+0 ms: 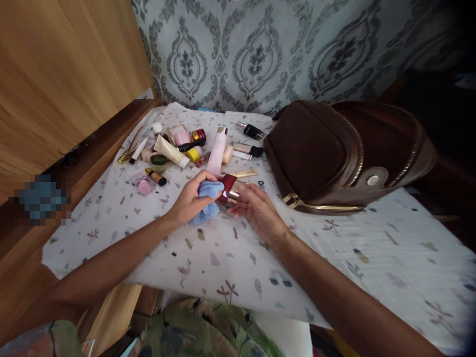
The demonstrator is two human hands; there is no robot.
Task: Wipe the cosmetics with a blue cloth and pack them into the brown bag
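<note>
A small dark red bottle (227, 184) with a shiny gold cap (234, 192) is held tilted above the cloth-covered table. My left hand (193, 198) is closed around a light blue cloth (208, 194), which is pressed against the red end of the bottle. From the other side, the curled fingers of my right hand (256, 208) are at the gold cap; the exact contact is partly hidden. Just beyond my hands stands or leans a pink tube (217, 151) with a silver cap. A pale gold slim item (245, 173) lies behind the bottle.
Several cosmetics crowd the back left, among them a cream tube (171, 150), a dark green-lidded jar (158, 162) and a pink-capped container (143, 184). A large brown bag (316, 153) with gold zips sits at right. A wooden panel (67, 74) rises at left, patterned wallpaper behind.
</note>
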